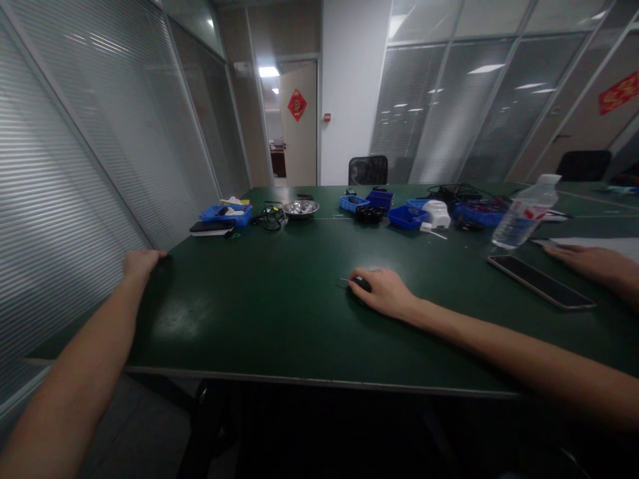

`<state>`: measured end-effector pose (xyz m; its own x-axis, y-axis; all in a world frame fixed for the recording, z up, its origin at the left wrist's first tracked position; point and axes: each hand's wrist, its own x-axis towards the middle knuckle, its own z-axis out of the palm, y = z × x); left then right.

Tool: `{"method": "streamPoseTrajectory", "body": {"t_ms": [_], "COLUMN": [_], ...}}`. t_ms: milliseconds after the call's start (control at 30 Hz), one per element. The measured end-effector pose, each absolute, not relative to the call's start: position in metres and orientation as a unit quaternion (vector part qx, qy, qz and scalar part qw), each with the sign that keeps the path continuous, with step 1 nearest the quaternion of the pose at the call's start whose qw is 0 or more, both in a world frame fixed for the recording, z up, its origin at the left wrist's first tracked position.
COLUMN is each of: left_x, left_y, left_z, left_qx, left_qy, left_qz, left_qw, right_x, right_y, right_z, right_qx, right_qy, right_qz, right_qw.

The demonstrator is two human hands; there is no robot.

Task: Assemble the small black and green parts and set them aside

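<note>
My left hand [142,261] reaches out to the left edge of the green table [259,293]. Its fingers are closed, and a small dark thing [168,257] shows at the fingertips, too blurred to name. Nearer the middle of the table, my right hand [383,290] rests with its fingers curled around a small black object [361,283]. From that object a thin pale tip points left. Most of it is hidden by the fingers, so its kind does not show.
Another person's hand [594,263] lies at the right, by a phone [542,282] and a tilted-looking water bottle [526,213]. Along the back stand a metal bowl [300,209], black cables [270,217], a dark notebook [212,228] and several blue trays [407,217].
</note>
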<state>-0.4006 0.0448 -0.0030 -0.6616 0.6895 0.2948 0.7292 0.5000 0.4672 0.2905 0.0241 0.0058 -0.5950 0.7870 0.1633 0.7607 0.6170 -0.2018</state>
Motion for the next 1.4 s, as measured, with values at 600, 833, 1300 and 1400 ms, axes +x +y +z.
{"method": "streamPoseTrajectory", "body": {"t_ms": [600,833,1300,1400], "left_x": [-0.336,-0.288,-0.002,0.012], "left_y": [0.027,0.048,0.008,0.000], "left_z": [0.023,0.025,0.013,0.007], "left_qx": [-0.540,-0.622,-0.880,-0.883], "left_qy": [-0.825,-0.766,-0.349,-0.327], "left_qz": [-0.123,-0.157,-0.226,-0.243], "left_qw": [0.110,0.041,-0.230,-0.233], "right_x": [0.291,0.291,0.289,0.289], "right_y": [0.028,0.025,0.025,0.025], "right_z": [-0.001,0.003,0.001,0.001], "right_qx": [-0.429,-0.426,-0.429,-0.431], "right_qy": [-0.894,-0.895,-0.892,-0.891], "right_qz": [0.023,0.031,0.017,0.016], "right_qw": [0.129,0.132,0.141,0.140]}}
